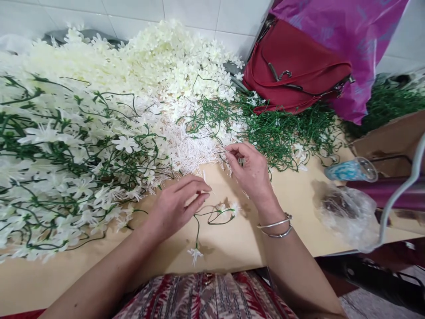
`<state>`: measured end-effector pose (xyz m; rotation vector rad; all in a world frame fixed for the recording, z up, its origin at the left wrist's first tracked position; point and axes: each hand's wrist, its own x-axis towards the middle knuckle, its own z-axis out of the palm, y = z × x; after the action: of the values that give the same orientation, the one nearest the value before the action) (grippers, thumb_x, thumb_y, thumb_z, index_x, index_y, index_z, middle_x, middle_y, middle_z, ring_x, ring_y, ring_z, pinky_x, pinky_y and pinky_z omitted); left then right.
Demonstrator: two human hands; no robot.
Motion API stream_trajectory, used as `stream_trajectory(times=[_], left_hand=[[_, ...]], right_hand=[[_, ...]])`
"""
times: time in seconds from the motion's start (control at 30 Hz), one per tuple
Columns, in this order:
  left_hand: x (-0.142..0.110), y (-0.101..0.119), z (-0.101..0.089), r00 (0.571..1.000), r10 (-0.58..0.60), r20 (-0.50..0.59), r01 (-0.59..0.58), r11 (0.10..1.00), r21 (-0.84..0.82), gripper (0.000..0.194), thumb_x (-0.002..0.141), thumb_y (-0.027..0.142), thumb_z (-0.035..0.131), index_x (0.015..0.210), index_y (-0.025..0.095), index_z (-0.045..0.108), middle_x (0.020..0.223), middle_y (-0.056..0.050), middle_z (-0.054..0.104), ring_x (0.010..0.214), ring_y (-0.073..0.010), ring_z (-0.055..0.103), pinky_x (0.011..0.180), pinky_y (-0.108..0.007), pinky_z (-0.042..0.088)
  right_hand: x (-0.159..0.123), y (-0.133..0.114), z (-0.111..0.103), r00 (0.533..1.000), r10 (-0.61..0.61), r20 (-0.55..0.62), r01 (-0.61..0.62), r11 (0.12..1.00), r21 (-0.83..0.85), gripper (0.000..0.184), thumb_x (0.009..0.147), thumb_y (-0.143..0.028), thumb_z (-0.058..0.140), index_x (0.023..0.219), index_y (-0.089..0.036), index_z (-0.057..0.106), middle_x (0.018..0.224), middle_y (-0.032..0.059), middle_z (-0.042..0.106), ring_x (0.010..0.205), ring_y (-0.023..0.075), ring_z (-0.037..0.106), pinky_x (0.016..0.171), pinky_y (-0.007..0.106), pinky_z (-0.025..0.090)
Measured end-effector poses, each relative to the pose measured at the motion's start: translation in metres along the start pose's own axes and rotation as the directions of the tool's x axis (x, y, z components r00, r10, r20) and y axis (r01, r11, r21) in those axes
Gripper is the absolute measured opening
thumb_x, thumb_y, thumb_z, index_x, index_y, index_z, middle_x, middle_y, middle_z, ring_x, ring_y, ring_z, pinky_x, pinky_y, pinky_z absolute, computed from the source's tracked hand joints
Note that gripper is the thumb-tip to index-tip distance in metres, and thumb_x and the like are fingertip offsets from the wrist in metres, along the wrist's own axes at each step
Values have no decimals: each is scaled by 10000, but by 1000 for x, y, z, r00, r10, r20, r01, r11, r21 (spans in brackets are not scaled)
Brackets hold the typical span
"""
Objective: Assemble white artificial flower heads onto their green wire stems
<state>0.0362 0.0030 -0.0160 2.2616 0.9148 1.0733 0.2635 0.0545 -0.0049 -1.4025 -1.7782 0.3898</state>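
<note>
My left hand (177, 204) is just above the table, thumb and forefinger drawn into a pinch. A thin white stamen shows at those fingertips. To its right, my right hand (249, 170), with bangles on the wrist, pinches at the edge of a heap of white stamens (191, 148); what its fingertips hold is too small to make out. Below and between the hands lies an artificial flower stem (198, 232) with green wire branches and white blossoms. Loose green stems (282, 137) are piled beyond my right hand.
White artificial flowers on green stems (76, 177) cover the left side. Cream blossoms (166, 62) are heaped against the tiled wall. At the back right are a red handbag (299, 66) and purple bag (352, 40). A plastic cup (352, 169) and clear plastic bag (352, 217) lie right.
</note>
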Motion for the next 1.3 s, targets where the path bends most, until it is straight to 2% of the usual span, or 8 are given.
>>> stream_trajectory(times=[0.13,0.23,0.5,0.67,0.87,1.07,1.2,1.3], left_hand=[[3,-5,-5,980,-75,-184,90,993,78,137,1014,96,619,1085,200,673,1019,-55,750,954,-157,707,836,-276,593],[4,-6,-6,971,-101,-215,123,988,91,148,1012,92,611,1089,200,677,1016,-58,751,968,-161,709,842,-277,595],[3,-5,-3,993,-17,-120,25,998,64,123,1010,89,627,1062,187,678,1002,-52,760,982,-158,723,893,-274,585],[-1,-1,-2,990,98,103,-93,994,-52,69,1006,207,703,1068,187,681,1021,-52,766,989,-166,731,900,-281,555],[-3,6,9,958,177,228,-204,974,102,285,997,438,714,1046,158,686,1110,-88,761,996,-230,706,936,-407,431],[-6,5,15,976,13,218,-28,997,65,115,1013,252,682,923,193,723,1104,-53,742,1011,-225,678,951,-412,384],[-7,-4,14,981,-89,174,91,996,-2,73,977,223,717,911,207,743,1112,-47,730,1025,-218,701,962,-412,385],[-7,-7,13,980,-113,166,119,992,-31,80,970,218,725,894,202,744,1108,-56,730,1012,-213,705,934,-397,406]], right_hand=[[0,-1,0,999,-30,-17,30,999,-29,138,956,-142,590,904,-229,684,885,34,684,774,194,629,753,338,501],[0,-1,0,999,-31,-11,31,999,-23,139,950,-134,584,881,-233,654,876,30,667,776,193,625,756,336,502],[1,1,1,999,-38,-11,37,999,-36,157,936,-112,594,847,-238,622,854,17,651,777,188,607,755,333,485],[0,-1,1,1000,-23,6,23,1000,-18,152,941,-118,588,857,-236,634,855,16,643,756,183,602,751,330,482],[0,-2,1,999,-35,15,35,999,-14,144,937,-122,588,851,-227,636,850,17,638,748,182,588,747,322,469],[0,-1,1,998,-61,20,61,998,-8,138,917,-108,606,845,-222,639,833,8,631,740,181,579,745,317,456],[0,0,2,997,-71,26,72,997,-12,140,923,-103,608,849,-217,642,829,8,634,742,182,591,741,318,452],[0,1,2,996,-78,40,79,997,-13,145,929,-98,600,852,-213,642,828,11,639,754,183,604,741,315,454]])
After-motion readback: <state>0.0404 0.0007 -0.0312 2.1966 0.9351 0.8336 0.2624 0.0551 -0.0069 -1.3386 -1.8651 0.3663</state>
